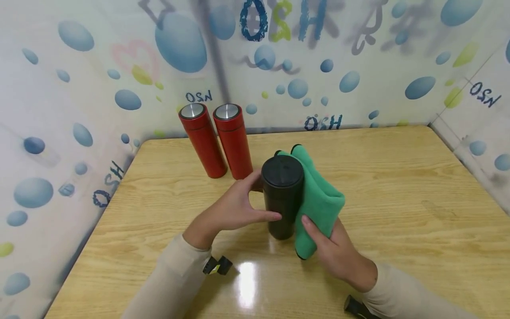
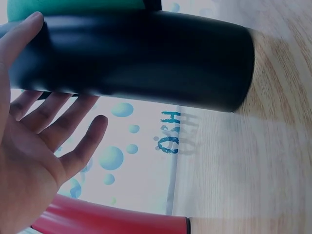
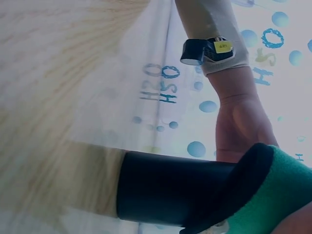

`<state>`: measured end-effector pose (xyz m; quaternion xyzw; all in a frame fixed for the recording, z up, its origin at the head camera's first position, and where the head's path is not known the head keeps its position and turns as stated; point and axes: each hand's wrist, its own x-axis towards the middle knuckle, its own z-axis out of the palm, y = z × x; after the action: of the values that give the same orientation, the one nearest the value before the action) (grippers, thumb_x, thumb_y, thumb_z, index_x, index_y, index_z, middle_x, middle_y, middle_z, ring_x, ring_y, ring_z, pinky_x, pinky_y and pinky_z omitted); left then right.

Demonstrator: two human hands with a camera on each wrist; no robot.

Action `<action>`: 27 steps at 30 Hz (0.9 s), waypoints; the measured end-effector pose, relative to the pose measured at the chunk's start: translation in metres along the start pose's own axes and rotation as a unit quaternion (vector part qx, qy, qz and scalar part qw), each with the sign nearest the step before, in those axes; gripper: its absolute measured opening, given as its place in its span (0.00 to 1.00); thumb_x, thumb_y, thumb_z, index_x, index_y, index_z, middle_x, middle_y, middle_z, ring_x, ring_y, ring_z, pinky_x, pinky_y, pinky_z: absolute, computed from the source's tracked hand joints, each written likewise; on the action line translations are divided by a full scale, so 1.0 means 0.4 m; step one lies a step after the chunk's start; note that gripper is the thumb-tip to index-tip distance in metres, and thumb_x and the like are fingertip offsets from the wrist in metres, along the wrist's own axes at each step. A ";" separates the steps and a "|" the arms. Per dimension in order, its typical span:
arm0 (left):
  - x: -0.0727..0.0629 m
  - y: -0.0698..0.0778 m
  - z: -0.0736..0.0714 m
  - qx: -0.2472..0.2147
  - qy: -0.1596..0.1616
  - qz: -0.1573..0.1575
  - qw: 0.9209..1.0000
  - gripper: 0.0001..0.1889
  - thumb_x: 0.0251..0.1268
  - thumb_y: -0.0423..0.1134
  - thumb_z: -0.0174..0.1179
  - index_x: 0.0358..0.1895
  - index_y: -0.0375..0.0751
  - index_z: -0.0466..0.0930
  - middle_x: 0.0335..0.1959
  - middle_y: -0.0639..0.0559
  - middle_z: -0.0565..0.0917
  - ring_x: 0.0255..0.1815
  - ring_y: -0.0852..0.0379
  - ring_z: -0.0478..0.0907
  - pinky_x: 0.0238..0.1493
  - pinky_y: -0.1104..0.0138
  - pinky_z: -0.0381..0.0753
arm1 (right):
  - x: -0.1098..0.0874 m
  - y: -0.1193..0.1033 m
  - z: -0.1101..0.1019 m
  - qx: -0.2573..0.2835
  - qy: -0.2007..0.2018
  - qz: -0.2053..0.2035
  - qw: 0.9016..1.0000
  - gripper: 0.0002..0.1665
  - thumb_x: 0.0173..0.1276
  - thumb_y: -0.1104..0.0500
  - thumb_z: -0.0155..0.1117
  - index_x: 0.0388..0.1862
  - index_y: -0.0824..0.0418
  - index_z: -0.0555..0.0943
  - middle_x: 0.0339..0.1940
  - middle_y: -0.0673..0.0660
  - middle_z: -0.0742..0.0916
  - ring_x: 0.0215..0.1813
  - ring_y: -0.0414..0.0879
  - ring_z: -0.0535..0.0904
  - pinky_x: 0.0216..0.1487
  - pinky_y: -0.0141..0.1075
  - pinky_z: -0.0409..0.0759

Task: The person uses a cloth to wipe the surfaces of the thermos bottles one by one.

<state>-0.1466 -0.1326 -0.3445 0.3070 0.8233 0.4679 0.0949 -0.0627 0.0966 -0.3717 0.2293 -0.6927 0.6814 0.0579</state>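
A black tumbler (image 1: 282,195) with a dark lid stands upright on the wooden table. My left hand (image 1: 235,206) holds it from the left, thumb across the near side and fingers behind; the left wrist view shows the thumb (image 2: 24,34) on its smooth wall. On the tumbler's right side lies a folded green cloth (image 1: 318,199) with black edging. My right hand (image 1: 338,252) grips this cloth near its lower end, thumb on top, the other fingers mostly hidden beneath. In the right wrist view the cloth (image 3: 282,185) overlaps the tumbler (image 3: 165,187).
Two red flasks (image 1: 203,139) with silver-topped lids stand side by side behind and left of the tumbler. A wall with blue dots and lettering (image 1: 255,20) borders the table (image 1: 398,177) at the back and sides. Each wrist wears a small black device (image 1: 217,265).
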 end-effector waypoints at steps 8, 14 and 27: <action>-0.002 0.002 -0.003 0.002 -0.019 0.026 0.999 0.41 0.55 0.42 0.75 0.72 0.52 0.65 0.63 0.61 0.78 0.61 0.61 0.77 0.63 0.57 0.78 | -0.003 -0.014 -0.007 0.013 0.002 -0.039 0.999 0.28 0.75 0.74 0.47 0.73 0.67 0.64 0.64 0.50 0.79 0.62 0.37 0.75 0.62 0.25 0.74; -0.008 0.011 0.004 0.009 -0.024 0.028 0.999 0.38 0.57 0.40 0.71 0.71 0.50 0.65 0.62 0.59 0.78 0.61 0.60 0.76 0.62 0.58 0.79 | -0.003 -0.007 -0.004 0.006 -0.010 -0.023 1.000 0.27 0.77 0.71 0.47 0.73 0.66 0.64 0.63 0.53 0.79 0.62 0.38 0.75 0.62 0.26 0.74; -0.001 0.030 0.044 -0.005 -0.021 0.024 0.999 0.48 0.56 0.45 0.74 0.76 0.58 0.52 0.69 0.64 0.70 0.70 0.64 0.69 0.70 0.58 0.73 | 0.011 0.023 -0.003 -0.006 -0.069 0.037 0.997 0.22 0.80 0.66 0.44 0.71 0.62 0.64 0.61 0.59 0.78 0.63 0.40 0.76 0.64 0.27 0.74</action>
<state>-0.1333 -0.1157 -0.3442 0.3355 0.8112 0.4679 0.1024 -0.0708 0.0965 -0.3784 0.2496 -0.7073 0.6612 -0.0135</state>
